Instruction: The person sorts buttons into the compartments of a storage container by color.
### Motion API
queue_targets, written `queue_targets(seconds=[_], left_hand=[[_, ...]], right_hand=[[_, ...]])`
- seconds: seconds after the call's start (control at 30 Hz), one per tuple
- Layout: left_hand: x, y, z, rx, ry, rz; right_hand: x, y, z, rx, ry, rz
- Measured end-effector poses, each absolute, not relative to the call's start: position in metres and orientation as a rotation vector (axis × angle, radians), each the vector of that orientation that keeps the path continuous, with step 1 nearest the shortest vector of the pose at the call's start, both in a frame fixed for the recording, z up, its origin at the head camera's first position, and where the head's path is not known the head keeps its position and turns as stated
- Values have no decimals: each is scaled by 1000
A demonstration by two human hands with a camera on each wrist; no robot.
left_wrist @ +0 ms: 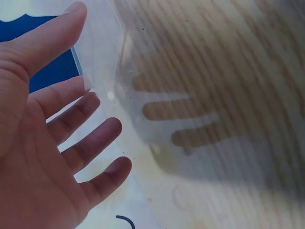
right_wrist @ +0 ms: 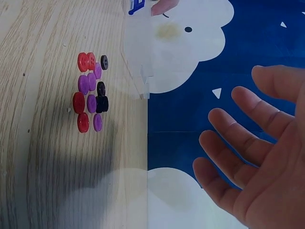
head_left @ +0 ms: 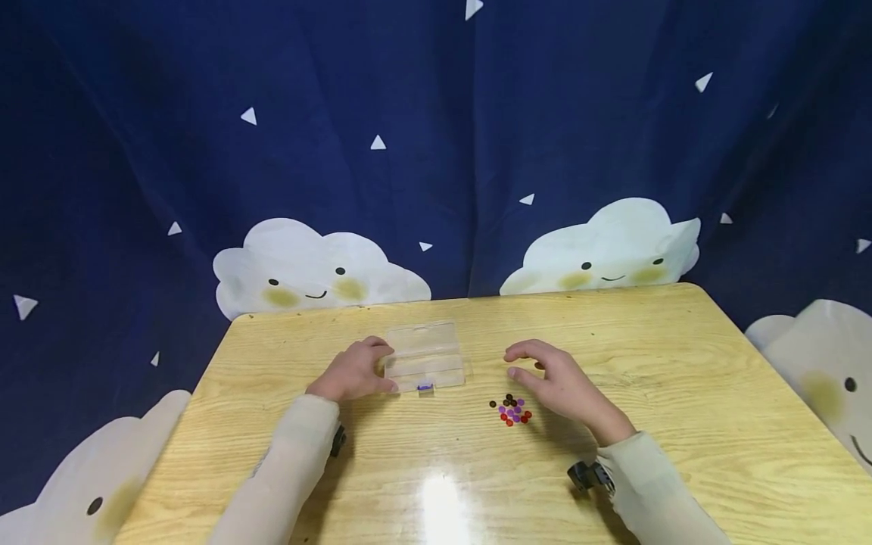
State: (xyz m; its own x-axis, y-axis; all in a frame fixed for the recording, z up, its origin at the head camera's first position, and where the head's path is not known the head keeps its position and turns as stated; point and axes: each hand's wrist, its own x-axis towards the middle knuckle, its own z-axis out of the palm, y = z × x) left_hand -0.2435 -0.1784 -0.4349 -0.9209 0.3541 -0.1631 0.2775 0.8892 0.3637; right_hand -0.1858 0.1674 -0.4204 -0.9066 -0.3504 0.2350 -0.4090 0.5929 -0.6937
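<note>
A clear plastic box (head_left: 425,363) with its lid laid back stands on the table, a blue-purple latch (head_left: 425,387) at its front. At the box's left end is my left hand (head_left: 354,371), thumb by the front corner. In the left wrist view its fingers (left_wrist: 102,140) are spread and loosely straight, the index fingertip at the box's edge. Small red, purple and black buttons (head_left: 511,412) lie in a loose cluster right of the box. Above and beyond them hovers my right hand (head_left: 552,378), fingers relaxed, holding nothing in the right wrist view (right_wrist: 257,148).
The wooden table (head_left: 272,356) has a rounded far edge against a dark blue curtain (head_left: 422,151) printed with clouds and triangles. A bright reflection lies on the near tabletop. A dark spot shows beside my right thumb; its kind is unclear.
</note>
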Motion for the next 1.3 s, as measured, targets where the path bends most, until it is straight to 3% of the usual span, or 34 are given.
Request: queue_targets(seconds=[0.53, 1.3], left_hand=[[-244, -176, -435, 463, 2835, 461], [-241, -177, -440, 370, 2759, 695]], right_hand=[[-185, 171, -422, 658, -2766, 1168], [-188, 173, -432, 931, -2820, 778]])
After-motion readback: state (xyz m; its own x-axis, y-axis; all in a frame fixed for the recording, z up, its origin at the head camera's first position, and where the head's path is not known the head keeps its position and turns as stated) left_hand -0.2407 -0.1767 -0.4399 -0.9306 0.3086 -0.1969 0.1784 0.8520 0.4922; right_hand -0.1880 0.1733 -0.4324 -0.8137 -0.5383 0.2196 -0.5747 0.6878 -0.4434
